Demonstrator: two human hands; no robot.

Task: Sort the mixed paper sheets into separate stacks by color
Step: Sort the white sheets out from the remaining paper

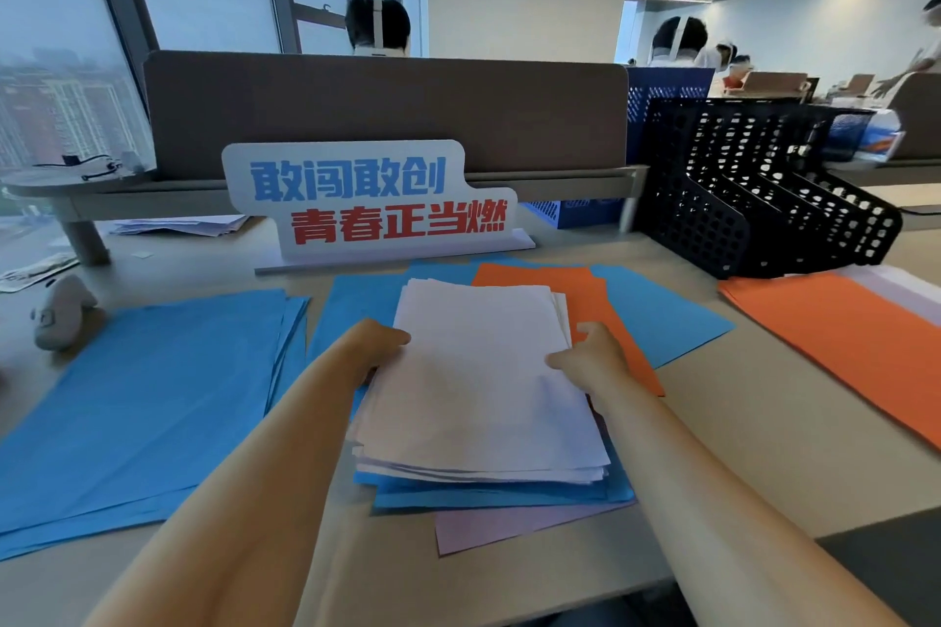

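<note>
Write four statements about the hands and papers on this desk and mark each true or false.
1. The left hand and the right hand both grip the white sheets. True.
2. The blue stack lies to the person's right. False: it lies to the left; the orange stack is on the right.
3. A lilac sheet pokes out beneath the middle pile's near edge. True.
4. The black file rack stands at the back left. False: it stands at the back right.
</note>
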